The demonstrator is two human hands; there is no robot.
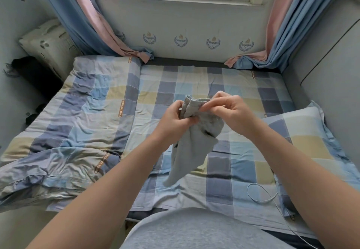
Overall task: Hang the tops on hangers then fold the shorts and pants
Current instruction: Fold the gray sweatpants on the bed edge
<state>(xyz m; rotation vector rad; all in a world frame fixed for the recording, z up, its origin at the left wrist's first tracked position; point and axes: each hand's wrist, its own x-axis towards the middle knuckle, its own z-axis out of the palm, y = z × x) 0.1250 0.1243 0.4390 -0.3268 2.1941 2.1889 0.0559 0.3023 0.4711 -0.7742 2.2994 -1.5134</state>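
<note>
A small grey-blue garment (192, 147) hangs bunched in the air above the middle of the bed. My left hand (175, 120) grips its upper edge from the left, fingers curled into the cloth. From the right, my right hand (228, 108) pinches the same gathered edge between thumb and fingers. The lower part of the garment dangles down to a point just above the checked sheet (220, 174). Which kind of garment it is I cannot tell.
A crumpled checked duvet (74, 124) covers the bed's left half. A matching pillow (303, 135) lies at the right, with a thin white cable (259, 192) looped beside it. Curtains (93, 24) hang at both back corners under the window. A grey wall panel (327, 63) borders the right side.
</note>
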